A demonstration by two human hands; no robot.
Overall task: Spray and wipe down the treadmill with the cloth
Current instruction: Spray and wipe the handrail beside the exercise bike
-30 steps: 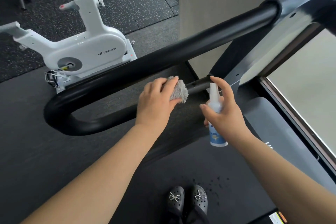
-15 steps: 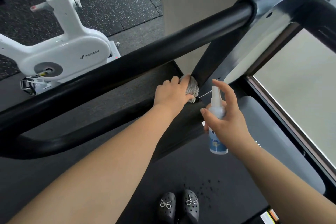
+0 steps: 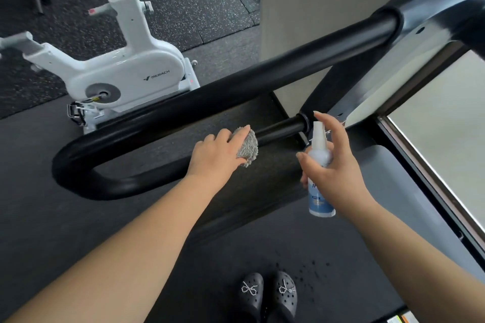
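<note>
A fluffy grey cloth (image 3: 246,147) is being pressed by the left hand (image 3: 217,155), fingers curled around it, against the lower smooth black tube of the looped treadmill handrail (image 3: 162,118). A slim white plastic spray bottle (image 3: 320,178) is being clasped upright by the right hand (image 3: 333,168), just beside the cloth.

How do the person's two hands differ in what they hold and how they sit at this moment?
The left hand presses a grey cloth onto the lower handrail bar, fingers wrapped over it; the right hand grips a white spray bottle upright, clear of the bar. The left lies palm down; the right has its index finger raised over the nozzle. Both are bare.
</note>
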